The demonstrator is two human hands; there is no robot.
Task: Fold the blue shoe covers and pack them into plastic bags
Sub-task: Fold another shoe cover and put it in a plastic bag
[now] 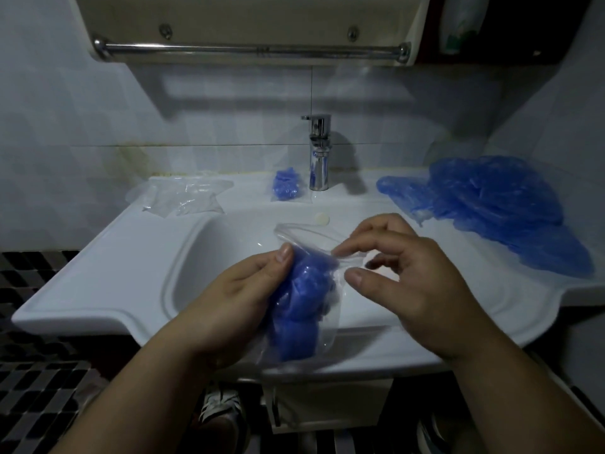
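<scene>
Over the white sink basin [203,257] I hold a clear plastic bag [330,322] with folded blue shoe covers [301,306] inside it. My left hand [235,296] grips the bag and the blue bundle from the left, thumb on top. My right hand [402,273] is at the bag's open mouth, its fingertips pinching the clear edge. A loose pile of blue shoe covers [491,204] lies on the counter at the right. A small packed bag of blue covers [288,185] stands left of the tap.
Several empty clear plastic bags [186,198] lie on the counter at the back left. A chrome tap [319,152] rises behind the basin. A towel rail [248,49] runs under the cabinet above. Shoes [222,417] and dark mosaic floor show below.
</scene>
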